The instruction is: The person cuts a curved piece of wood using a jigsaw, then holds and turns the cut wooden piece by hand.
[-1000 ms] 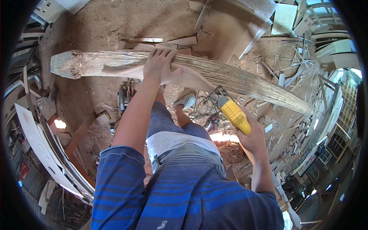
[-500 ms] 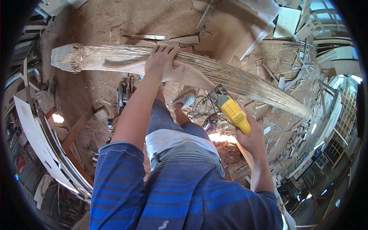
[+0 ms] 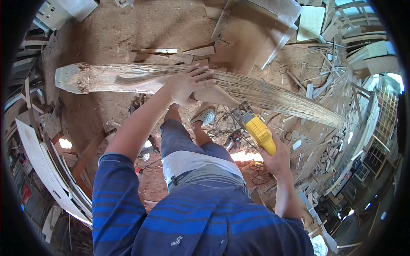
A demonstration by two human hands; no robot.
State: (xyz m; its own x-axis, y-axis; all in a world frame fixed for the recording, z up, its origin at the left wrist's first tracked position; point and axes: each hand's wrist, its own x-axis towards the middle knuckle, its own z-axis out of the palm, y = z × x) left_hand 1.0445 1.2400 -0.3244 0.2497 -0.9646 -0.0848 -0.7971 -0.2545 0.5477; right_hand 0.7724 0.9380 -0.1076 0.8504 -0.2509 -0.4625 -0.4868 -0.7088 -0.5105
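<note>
A long weathered timber beam [image 3: 282, 96] stretches across the view, its squared end at the left. A smooth, curved wooden board [image 3: 218, 96] lies along its near side, with a narrow tail reaching left. My left hand [image 3: 188, 86] rests on this board, fingers extended and apart, pointing to the upper right over the beam. In my right hand [image 3: 277, 157] is a yellow jigsaw [image 3: 259, 132], gripped by its body. The jigsaw's metal front end is at the right end of the curved board; I cannot tell whether the blade touches the wood.
Wood offcuts [image 3: 318, 149] litter the ground at the right. Large flat sheets [image 3: 252, 25] lie beyond the beam. Cables [image 3: 222, 123] tangle near my shoe [image 3: 206, 117]. Long curved panels [image 3: 53, 175] stand at the left.
My left hand has shifted slightly right on the board, and its fingers have straightened from being bent over the edge. The jigsaw stays at the board's right end in my right hand.
</note>
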